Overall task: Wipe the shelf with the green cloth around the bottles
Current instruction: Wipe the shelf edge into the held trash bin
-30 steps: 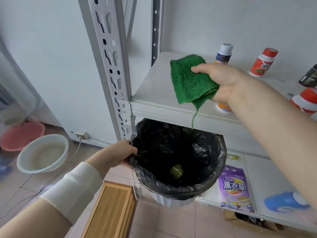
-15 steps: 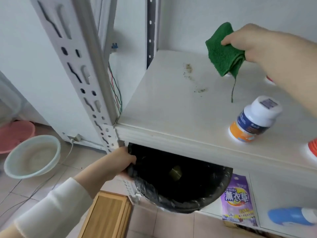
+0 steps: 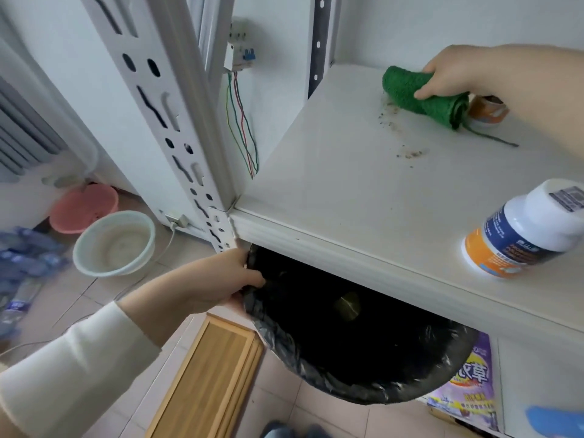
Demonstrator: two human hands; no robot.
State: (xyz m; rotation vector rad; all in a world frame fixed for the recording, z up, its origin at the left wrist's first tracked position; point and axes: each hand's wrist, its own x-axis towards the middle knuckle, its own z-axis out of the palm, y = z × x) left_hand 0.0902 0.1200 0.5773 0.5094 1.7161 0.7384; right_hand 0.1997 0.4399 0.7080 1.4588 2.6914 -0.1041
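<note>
Step in hand: we judge it to be sweeping the brown crumbs [image 3: 407,151] along the shelf [image 3: 347,197] toward its front edge.
Green cloth [image 3: 420,94]: upper right of the frame, bunched into a roll, lying on the shelf at the far end of the crumb trail.
Right hand [image 3: 455,74]: upper right; fingers curled over the top of the roll, thumb hidden. The grip is closed round the green cloth and bears it down on the shelf.
Left hand [image 3: 218,279]: centre left; fingers hooked inside the rim of the bin [image 3: 363,374], the grip clamped on rim and black liner.
Bin position: lower centre, partly tucked under the shelf's front edge.
White-capped bottle [image 3: 524,229]: right edge, near the shelf front, well apart from the cloth.
Orange bottle [image 3: 488,112]: just behind the cloth; we cannot tell whether they touch.
Loose thread [image 3: 493,139]: trails right of the cloth along the shelf.
Method advised: we would press the cloth flat and draw it in one steady stroke toward the front edge, so the crumbs gather ahead of it. We would pass left of the white-capped bottle and hold the bin rim close under the edge.
Caution: a hurried stroke may scatter grit or nudge the orange bottle.
</note>
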